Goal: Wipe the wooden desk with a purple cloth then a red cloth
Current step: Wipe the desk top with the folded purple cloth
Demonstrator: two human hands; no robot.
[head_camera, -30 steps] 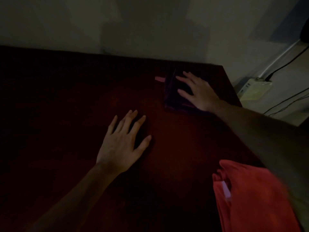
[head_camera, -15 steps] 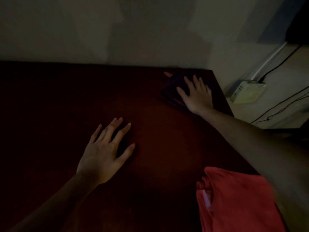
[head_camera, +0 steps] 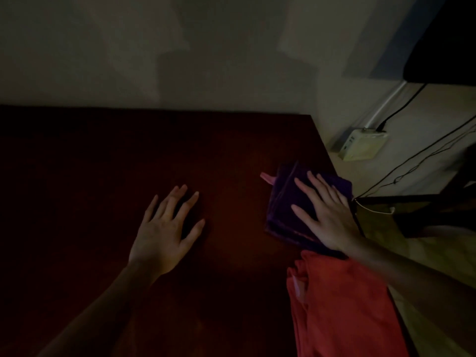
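while flat under the spread right fingers [head_camera: 313, 191], purple cloth [head_camera: 286, 202] at the desk's [head_camera: 103, 176] right edge

Folded purple cloth [head_camera: 288, 202] lies flat at the dark wooden desk [head_camera: 128, 163]'s right edge, pink tag poking out; red cloth [head_camera: 342, 310] sits crumpled just nearer along that edge, touching it.

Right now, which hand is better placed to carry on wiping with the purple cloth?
Right. The right hand already lies flat on the purple cloth near the desk's right edge; the left hand rests on bare wood, apart from it.
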